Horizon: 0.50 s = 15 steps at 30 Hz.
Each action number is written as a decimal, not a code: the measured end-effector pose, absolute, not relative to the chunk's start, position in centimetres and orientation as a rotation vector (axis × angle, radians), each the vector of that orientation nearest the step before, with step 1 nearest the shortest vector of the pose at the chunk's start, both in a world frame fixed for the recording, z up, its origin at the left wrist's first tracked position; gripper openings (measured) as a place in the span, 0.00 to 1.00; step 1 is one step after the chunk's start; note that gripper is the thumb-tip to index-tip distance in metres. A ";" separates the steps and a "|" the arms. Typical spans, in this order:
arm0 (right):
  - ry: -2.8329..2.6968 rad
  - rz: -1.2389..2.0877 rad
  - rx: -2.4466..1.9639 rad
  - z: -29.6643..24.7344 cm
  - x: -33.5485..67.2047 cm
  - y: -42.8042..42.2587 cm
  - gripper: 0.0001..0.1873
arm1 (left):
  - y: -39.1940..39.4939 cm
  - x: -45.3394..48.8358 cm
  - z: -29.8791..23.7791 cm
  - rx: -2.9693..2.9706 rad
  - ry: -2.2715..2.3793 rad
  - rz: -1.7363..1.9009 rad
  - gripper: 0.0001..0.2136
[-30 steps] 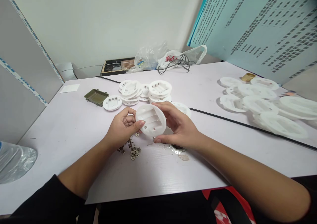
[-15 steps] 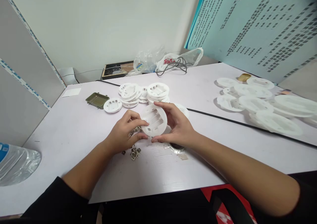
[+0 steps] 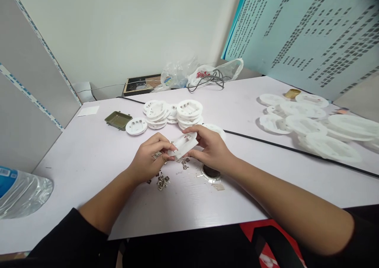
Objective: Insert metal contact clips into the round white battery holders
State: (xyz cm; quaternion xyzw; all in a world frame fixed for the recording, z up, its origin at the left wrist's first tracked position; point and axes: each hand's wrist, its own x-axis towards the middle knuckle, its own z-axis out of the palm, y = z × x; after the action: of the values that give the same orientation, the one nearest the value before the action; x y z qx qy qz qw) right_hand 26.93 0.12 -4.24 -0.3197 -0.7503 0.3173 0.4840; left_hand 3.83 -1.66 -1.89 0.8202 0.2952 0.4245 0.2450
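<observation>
Between my two hands a round white plastic battery holder [image 3: 183, 144] is tilted almost edge-on, gripped at its rim. My left hand [image 3: 149, 157] pinches one side with thumb and fingers, and my right hand [image 3: 207, 147] holds the other side. Small metal battery contacts [image 3: 161, 182] lie in a loose pile on the table below my left hand. Several more [image 3: 184, 164] are scattered under the holder. Some metal bits [image 3: 156, 155] show by my left fingers, partly hidden.
Stacks of white holders [image 3: 189, 110] stand beyond my hands, with a single one [image 3: 136, 126] beside an olive box tray [image 3: 118, 120]. A black cable [image 3: 281, 147] crosses the table. More white discs [image 3: 302, 117] lie at right. A water bottle [image 3: 20, 193] sits at left.
The holder has turned from lying nearly flat to almost edge-on. My hands have drawn closer together around it, and the view has shifted slightly.
</observation>
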 end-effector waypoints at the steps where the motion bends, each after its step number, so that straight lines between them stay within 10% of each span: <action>1: -1.854 0.722 -0.803 -4.1 27.0 0.1 0.23 | -1.7 3.9 -1.7 2.158 0.822 1.132 0.05; 15: -1.884 0.584 -0.994 -3.0 26.4 -0.4 0.35 | -1.9 4.6 -1.1 1.449 0.832 0.970 0.17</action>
State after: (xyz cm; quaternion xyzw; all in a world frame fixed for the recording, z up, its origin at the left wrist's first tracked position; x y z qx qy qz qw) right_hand 26.37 -0.41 -2.99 -0.4020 -0.7619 0.2362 0.4496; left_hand 4.61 -1.89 -1.06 0.6169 0.3544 0.4131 0.5685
